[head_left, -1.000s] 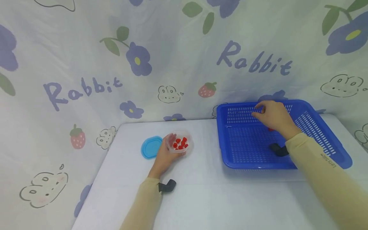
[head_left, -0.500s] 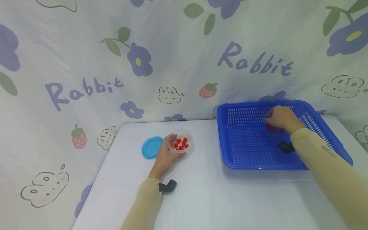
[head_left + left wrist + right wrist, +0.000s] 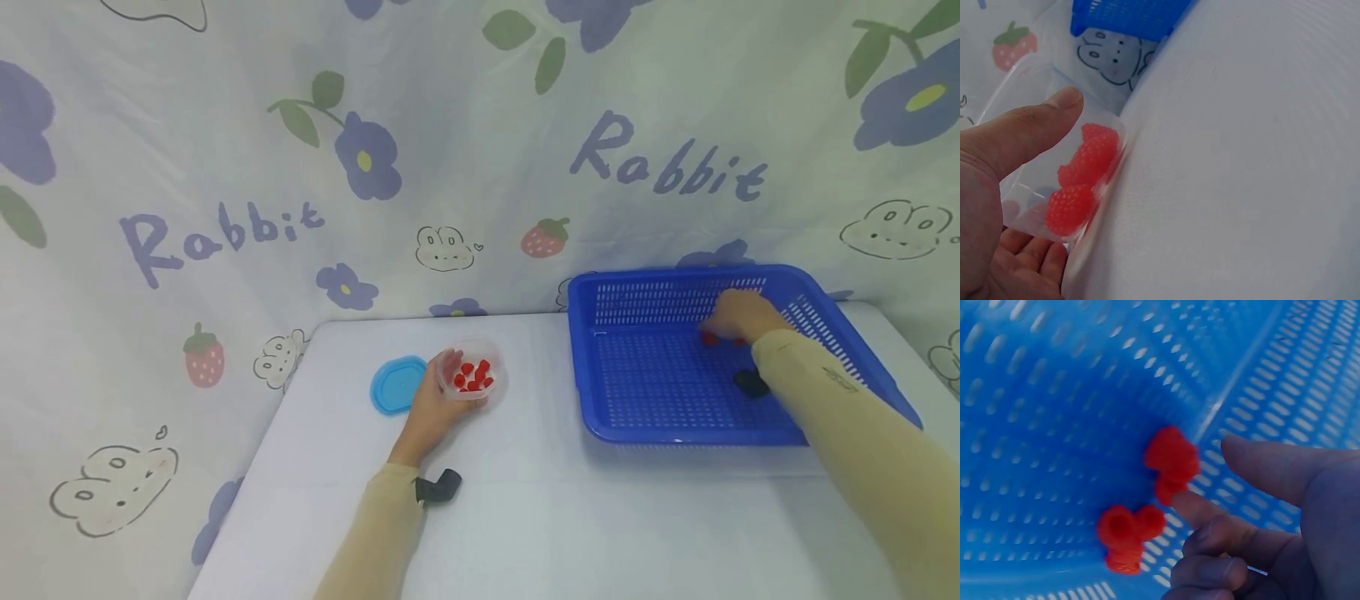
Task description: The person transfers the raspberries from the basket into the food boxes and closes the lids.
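Observation:
My left hand (image 3: 433, 412) grips a small clear plastic container (image 3: 497, 367) over the left part of the table, thumb on one side and fingers around the other. Inside lie several red raspberries (image 3: 1072, 209). Over on the right, my right hand (image 3: 742, 315) reaches down into a blue slotted basket (image 3: 637, 392). In the right wrist view its index fingertip meets a raspberry (image 3: 1172, 453) by the basket wall, while the thumb stands apart and the other fingers bend inward. A second cluster of raspberries (image 3: 1121, 528) lies just beside it.
A light blue lid (image 3: 395, 386) lies flat on the white table (image 3: 540, 517), left of the container. Behind the table hangs a printed curtain (image 3: 465, 150) with rabbits and flowers, close to the basket's back rim.
My right hand has moved right and lowered into the basket toward the raspberries, its fingers now down among them. The left hand and container have stayed in place.

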`<state>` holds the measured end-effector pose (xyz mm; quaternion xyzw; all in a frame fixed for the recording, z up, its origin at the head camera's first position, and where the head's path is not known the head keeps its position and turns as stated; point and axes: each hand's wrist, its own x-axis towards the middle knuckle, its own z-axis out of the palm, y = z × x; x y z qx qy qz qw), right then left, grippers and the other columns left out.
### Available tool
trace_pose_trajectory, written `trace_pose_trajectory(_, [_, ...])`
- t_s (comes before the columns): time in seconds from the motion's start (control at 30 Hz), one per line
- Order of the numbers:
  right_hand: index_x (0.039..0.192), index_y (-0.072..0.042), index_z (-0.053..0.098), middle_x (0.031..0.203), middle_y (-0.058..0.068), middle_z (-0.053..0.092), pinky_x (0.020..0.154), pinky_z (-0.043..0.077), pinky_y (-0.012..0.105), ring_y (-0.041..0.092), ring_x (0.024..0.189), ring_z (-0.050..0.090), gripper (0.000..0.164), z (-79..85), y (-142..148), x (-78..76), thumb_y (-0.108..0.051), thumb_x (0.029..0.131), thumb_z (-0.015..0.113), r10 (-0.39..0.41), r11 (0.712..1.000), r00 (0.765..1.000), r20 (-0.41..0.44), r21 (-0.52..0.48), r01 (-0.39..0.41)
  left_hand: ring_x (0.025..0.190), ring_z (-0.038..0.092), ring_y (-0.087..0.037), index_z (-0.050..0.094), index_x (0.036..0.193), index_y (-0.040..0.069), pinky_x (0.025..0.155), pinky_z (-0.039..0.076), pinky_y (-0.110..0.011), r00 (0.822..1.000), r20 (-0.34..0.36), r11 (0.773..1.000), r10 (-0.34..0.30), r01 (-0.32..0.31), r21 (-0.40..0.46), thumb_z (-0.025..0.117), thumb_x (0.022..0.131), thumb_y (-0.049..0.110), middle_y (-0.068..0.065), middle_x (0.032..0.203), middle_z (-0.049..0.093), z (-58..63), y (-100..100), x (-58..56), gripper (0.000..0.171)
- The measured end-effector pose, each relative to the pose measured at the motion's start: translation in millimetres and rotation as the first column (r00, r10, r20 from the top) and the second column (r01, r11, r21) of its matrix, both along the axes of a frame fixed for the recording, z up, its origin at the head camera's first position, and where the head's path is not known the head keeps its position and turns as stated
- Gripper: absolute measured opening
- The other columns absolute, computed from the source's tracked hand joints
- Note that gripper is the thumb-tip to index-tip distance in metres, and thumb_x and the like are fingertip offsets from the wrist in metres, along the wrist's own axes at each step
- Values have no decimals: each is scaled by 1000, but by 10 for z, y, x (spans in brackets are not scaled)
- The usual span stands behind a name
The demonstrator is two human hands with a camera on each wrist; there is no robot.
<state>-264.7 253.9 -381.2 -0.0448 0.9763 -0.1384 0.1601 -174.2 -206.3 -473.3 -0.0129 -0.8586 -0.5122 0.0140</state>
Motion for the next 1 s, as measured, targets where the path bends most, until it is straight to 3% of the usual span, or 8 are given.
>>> trace_pose_trajectory(0.37, [85,7,61,74,16,58,59,49,41,27,64,56,39,-91,33,-61,-31,89,52,13,1000,1000,23,21,-14,130,34,-10,28,140,34,101,38,-45,1000,1,1000,2,-2,-12,78,63,52,16,138,41,-2,-7,4,93])
trace_pose_trajectory(0.6, [85,10,61,85,27,62,75,47,58,41,78,59,36,-169,16,-76,-25,85,58,11,999,999,-35,39,-9,130,35,-9,28,140,33,101,38,-45,1000,-6,1000,-4,4,-11,79,64,51,17,138,41,-16,0,-1,93])
trace_pose_trajectory(0.73, [85,10,61,88,29,61,77,45,60,46,83,59,34,-183,-9,-73,-24,84,60,15,999,998,-67,41,-12,130,34,-8,28,141,33,101,38,-44,1000,-9,1000,-10,9,-18,78,65,51,18,138,41,-26,-2,-7,92])
trace_pose_trajectory(0.87, [73,3,60,75,20,61,75,47,58,37,73,59,29,-197,-31,-81,-24,85,60,21,999,997,-75,36,-18,130,34,-9,28,141,32,102,37,-44,1000,-9,1000,-11,11,-14,78,65,52,17,138,41,-26,-3,-9,93])
trace_pose_trajectory(1.0, [59,-6,56,59,8,57,62,49,47,25,58,54,33,-220,-46,-98,-24,86,59,34,999,997,-70,31,-32,130,34,-9,28,141,33,102,37,-45,1000,-9,1000,-16,16,-3,78,64,53,17,138,41,-27,-6,-8,93])
